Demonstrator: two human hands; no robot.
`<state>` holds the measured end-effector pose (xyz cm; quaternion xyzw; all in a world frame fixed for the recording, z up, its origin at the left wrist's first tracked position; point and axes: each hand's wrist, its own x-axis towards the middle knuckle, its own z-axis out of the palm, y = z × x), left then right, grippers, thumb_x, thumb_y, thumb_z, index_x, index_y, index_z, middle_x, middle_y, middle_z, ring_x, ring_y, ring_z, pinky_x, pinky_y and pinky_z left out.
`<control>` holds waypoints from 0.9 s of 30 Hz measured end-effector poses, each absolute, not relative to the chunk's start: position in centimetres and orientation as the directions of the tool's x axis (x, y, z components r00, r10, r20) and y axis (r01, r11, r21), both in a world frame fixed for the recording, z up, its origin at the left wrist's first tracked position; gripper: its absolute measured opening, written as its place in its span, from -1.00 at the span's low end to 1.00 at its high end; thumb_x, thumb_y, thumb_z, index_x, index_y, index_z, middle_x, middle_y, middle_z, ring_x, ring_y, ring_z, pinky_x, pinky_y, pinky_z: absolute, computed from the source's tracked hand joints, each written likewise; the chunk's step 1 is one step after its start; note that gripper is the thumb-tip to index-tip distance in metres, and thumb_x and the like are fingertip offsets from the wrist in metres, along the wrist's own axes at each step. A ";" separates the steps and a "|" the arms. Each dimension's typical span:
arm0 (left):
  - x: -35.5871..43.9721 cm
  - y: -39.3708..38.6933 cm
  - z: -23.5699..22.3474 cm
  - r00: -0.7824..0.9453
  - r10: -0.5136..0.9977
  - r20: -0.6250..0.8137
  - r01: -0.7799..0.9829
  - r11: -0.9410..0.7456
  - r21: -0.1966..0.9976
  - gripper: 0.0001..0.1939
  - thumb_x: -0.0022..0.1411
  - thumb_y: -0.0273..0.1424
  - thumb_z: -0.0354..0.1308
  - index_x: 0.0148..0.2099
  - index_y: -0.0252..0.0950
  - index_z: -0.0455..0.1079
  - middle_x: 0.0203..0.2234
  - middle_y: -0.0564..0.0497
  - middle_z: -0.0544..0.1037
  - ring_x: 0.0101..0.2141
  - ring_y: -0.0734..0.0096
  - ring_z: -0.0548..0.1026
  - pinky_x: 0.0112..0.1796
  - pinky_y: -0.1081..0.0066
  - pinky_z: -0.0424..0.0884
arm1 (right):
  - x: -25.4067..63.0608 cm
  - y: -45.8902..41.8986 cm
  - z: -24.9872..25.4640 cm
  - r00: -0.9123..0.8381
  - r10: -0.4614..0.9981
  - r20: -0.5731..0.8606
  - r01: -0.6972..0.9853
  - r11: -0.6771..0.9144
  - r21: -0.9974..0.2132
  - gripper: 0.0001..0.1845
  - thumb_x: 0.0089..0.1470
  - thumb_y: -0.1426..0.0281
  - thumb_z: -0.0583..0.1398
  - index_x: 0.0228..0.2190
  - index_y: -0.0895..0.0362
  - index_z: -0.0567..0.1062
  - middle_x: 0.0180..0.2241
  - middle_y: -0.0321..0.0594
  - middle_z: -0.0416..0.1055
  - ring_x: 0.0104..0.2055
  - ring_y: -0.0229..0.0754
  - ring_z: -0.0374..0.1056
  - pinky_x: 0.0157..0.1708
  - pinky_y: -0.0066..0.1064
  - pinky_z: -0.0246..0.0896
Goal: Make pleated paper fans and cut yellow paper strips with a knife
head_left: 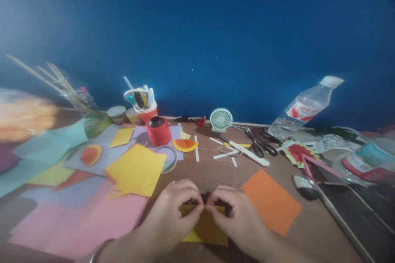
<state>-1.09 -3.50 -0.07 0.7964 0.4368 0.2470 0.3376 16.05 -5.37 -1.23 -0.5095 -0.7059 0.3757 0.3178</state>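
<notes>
A yellow sheet of paper (206, 232) lies low in the middle of the head view, beneath both hands. My left hand (175, 205) is closed in a pinch on the paper's far edge, thumb against fingertips. Close beside it, my right hand (230, 207) pinches the same edge, and the two thumbs nearly meet. A narrow fold seems to run along that edge, partly hidden by the fingers. An orange paper square (271, 201) lies just right of my right hand. To the left of my left hand is a stack of yellow paper (137, 168).
Pink paper (80, 218) spreads at left. A red thread spool (158, 130), a yellow pleated fan (184, 145), a small green fan (221, 119), a white utility knife (249, 154) and scissors (261, 144) lie farther back. A plastic bottle (305, 107) and a phone (354, 213) are at right.
</notes>
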 end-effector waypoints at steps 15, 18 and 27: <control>-3.6 -1.0 -0.4 0.396 0.904 -0.162 0.399 -0.011 0.917 -0.84 0.13 -0.34 0.07 -0.21 -0.25 0.31 -0.37 0.06 0.44 -0.35 0.40 0.39 -0.35 0.43 0.28 | 17.0 -4.6 -1.4 -0.096 0.995 -0.030 0.403 0.011 -0.915 -0.84 -0.04 0.38 0.12 -0.57 0.16 0.43 -0.59 -0.32 0.36 -0.53 -0.29 0.23 -0.57 -0.53 0.06; -3.4 -1.2 -1.0 0.360 0.913 -0.192 0.465 0.003 0.885 -0.82 0.13 -0.28 0.07 -0.41 -0.29 0.33 -0.56 0.12 0.36 -0.48 0.46 0.33 -0.44 0.46 0.21 | 18.0 -3.7 -1.0 -0.143 0.990 0.006 0.448 0.070 -0.891 -0.79 0.04 0.32 0.09 -0.50 0.13 0.45 -0.51 -0.30 0.43 -0.45 -0.24 0.31 -0.47 -0.50 0.15; -3.5 -1.5 -1.6 0.422 0.901 -0.104 0.723 -0.265 0.638 -0.85 0.17 -0.36 0.00 -0.39 -0.24 0.36 -0.56 0.13 0.37 -0.50 0.44 0.32 -0.48 0.45 0.19 | 26.5 1.3 -3.2 -0.060 0.950 0.308 0.997 0.074 -0.035 -0.81 0.02 0.46 0.08 -0.32 0.17 0.47 -0.33 -0.10 0.37 -0.24 -0.03 0.28 -0.27 -0.30 0.14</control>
